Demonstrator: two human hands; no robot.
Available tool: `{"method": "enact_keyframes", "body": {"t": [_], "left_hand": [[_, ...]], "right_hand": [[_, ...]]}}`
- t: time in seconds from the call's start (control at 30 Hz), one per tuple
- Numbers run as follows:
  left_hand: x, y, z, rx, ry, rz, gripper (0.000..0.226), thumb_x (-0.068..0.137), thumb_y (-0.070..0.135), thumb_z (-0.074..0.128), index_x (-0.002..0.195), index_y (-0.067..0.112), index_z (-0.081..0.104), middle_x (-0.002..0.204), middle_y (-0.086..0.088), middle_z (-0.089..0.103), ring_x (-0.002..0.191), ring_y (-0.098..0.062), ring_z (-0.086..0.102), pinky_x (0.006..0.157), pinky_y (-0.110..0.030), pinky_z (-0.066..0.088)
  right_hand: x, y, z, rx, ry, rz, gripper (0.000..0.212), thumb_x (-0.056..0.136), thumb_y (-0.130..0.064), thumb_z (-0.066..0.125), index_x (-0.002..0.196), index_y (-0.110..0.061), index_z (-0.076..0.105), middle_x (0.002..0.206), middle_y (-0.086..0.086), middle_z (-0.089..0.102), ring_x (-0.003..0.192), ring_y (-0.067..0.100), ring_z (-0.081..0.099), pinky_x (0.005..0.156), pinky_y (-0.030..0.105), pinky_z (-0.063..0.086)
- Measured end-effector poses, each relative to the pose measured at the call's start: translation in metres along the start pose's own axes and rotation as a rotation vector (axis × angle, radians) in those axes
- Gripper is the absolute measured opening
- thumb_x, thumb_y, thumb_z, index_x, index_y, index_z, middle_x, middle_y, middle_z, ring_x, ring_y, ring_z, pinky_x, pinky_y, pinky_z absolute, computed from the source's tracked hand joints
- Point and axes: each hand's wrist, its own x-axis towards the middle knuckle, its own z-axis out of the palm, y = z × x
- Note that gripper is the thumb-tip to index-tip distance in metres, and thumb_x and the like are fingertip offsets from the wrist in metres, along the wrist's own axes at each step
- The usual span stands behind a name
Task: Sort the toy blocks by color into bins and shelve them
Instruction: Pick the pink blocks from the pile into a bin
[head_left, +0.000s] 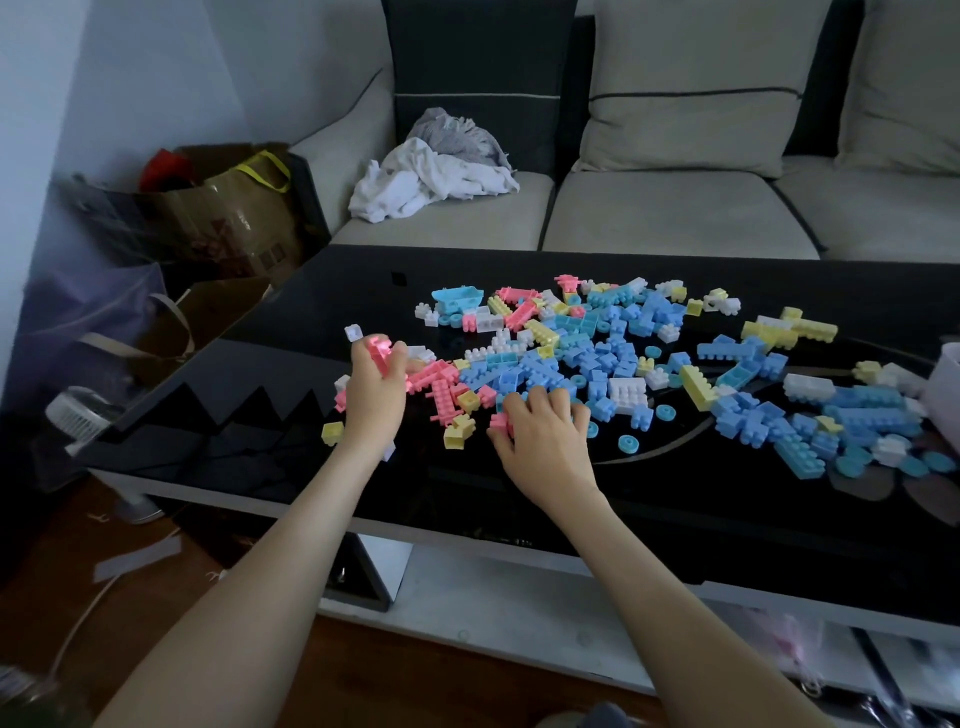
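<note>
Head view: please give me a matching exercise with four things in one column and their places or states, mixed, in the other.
1 left hand
2 clothes
3 paper bag
4 tub

A on the sofa
B at the table's right edge
C holding pink blocks
D left of the table

Pairs: 1-C, 2-A, 3-D, 4-B.

Blocks (597, 358) lie loose and mixed, from counter (311, 312) middle to right end. Pink blocks (436, 371) at pile's left, some gripped in left hand (376, 389), one under right hand (545, 441). Blue blocks (872, 410) mostly centre and right.
</note>
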Motion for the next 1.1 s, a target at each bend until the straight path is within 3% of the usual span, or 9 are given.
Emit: {"method": "enact_keyframes", "body": {"t": [0.17,0.3,0.43,0.53,0.6,0.7,0.87,1.0,1.1], "left_hand": [[-0.004,0.008,0.007,0.481,-0.117,0.074,0.032,0.101,0.021,0.041,0.128,0.004,0.037,0.068,0.003,0.048,0.053,-0.008,0.044,0.057,-0.027,0.047],[-0.011,0.01,0.018,0.852,-0.253,0.03,0.064,0.097,0.041,0.047,0.141,0.001,0.025,0.063,0.005,0.047,0.063,-0.014,0.051,0.091,-0.046,0.048],[-0.007,0.021,0.023,0.849,-0.292,-0.063,0.059,0.092,0.037,0.056,0.136,0.004,0.034,0.07,0.003,0.048,0.076,-0.018,0.054,0.09,-0.041,0.046],[-0.004,0.03,0.023,0.875,-0.299,-0.12,0.006,0.089,0.015,0.054,0.092,0.011,0.05,0.067,0.0,0.045,0.068,-0.018,0.048,0.076,-0.035,0.042],[-0.004,0.035,0.023,0.879,-0.301,-0.126,0.013,0.087,0.011,0.051,0.077,0.014,0.045,0.065,-0.001,0.045,0.064,-0.018,0.046,0.065,-0.03,0.036],[-0.003,0.042,0.019,0.893,-0.252,-0.094,0.004,0.084,0.009,0.051,0.088,0.01,0.051,0.067,-0.003,0.048,0.065,-0.019,0.052,0.062,-0.028,0.039],[-0.007,0.064,0.024,0.926,-0.201,-0.027,0.031,0.087,0.016,0.054,0.115,0.006,0.05,0.081,-0.003,0.053,0.09,-0.024,0.058,0.1,-0.044,0.04],[-0.015,0.086,0.037,0.759,-0.296,-0.056,0.024,0.085,0.016,0.056,0.105,0.002,0.054,0.069,-0.001,0.048,0.062,-0.014,0.047,0.06,-0.028,0.042],[-0.029,0.107,0.064,0.618,-0.379,-0.036,0.016,0.086,0.016,0.056,0.101,0.011,0.054,0.067,-0.001,0.045,0.056,-0.012,0.043,0.051,-0.024,0.035]], "right_hand": [[0.001,0.001,0.004,-0.02,-0.004,-0.038,0.033,0.097,-0.043,0.041,0.113,-0.016,0.051,0.113,0.003,0.056,0.115,0.028,0.039,0.096,0.043,0.028],[0.0,-0.001,0.011,-0.089,0.188,0.006,0.029,0.084,-0.04,0.065,0.085,-0.012,0.058,0.081,0.002,0.06,0.084,0.025,0.052,0.077,0.041,0.045],[-0.001,-0.002,0.009,-0.043,0.329,0.054,0.033,0.091,-0.042,0.036,0.08,-0.015,0.052,0.074,0.0,0.055,0.079,0.02,0.04,0.071,0.037,0.046],[-0.004,-0.002,0.003,0.088,0.321,0.087,0.036,0.091,-0.046,0.033,0.081,-0.015,0.049,0.073,-0.001,0.056,0.076,0.022,0.047,0.07,0.036,0.038],[-0.007,0.001,-0.003,0.186,0.297,0.121,0.04,0.091,-0.05,0.032,0.087,-0.015,0.051,0.077,-0.001,0.059,0.08,0.023,0.047,0.073,0.035,0.028],[-0.007,0.015,-0.007,0.258,0.243,0.176,0.037,0.094,-0.048,0.04,0.098,-0.014,0.053,0.087,0.002,0.061,0.089,0.025,0.046,0.077,0.035,0.025],[-0.002,0.048,-0.026,0.241,0.216,0.238,0.03,0.095,-0.041,0.045,0.103,-0.013,0.052,0.088,0.005,0.063,0.094,0.027,0.047,0.082,0.039,0.032],[-0.003,0.064,-0.052,0.282,0.24,0.259,0.023,0.094,-0.038,0.048,0.097,-0.015,0.051,0.079,-0.001,0.058,0.088,0.023,0.045,0.084,0.038,0.035],[-0.009,0.086,-0.085,0.274,0.238,0.285,0.021,0.093,-0.036,0.049,0.098,-0.015,0.051,0.079,0.001,0.058,0.087,0.022,0.044,0.084,0.038,0.033]]}}
